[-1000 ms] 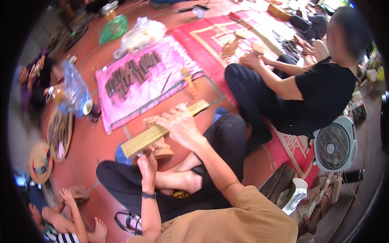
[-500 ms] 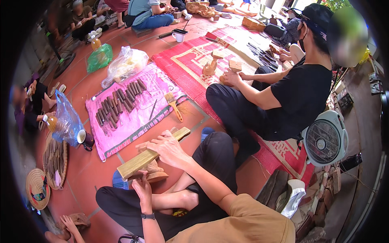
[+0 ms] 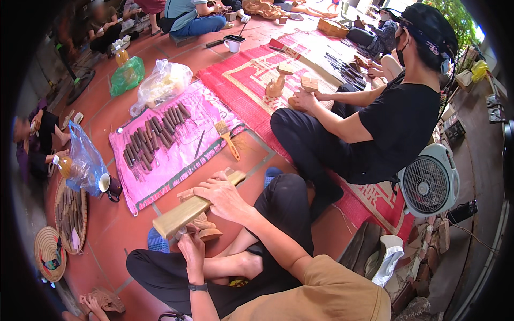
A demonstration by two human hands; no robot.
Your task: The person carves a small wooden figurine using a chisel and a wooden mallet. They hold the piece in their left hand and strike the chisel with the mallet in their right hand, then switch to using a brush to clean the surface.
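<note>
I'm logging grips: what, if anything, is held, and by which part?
The right hand grips a long, flat, yellowish block by its far half; the left hand is at the near end, hold unclear.

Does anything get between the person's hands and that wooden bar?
Nothing visible blocks the right hand, which lies across the bar. The left hand is at the bar's near end; its exact contact is unclear. A carving shows beneath the bar.

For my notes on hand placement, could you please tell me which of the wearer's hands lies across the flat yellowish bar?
The right hand, lying across the flat yellowish bar partway along; the left hand is instead at the bar's near end.
</note>
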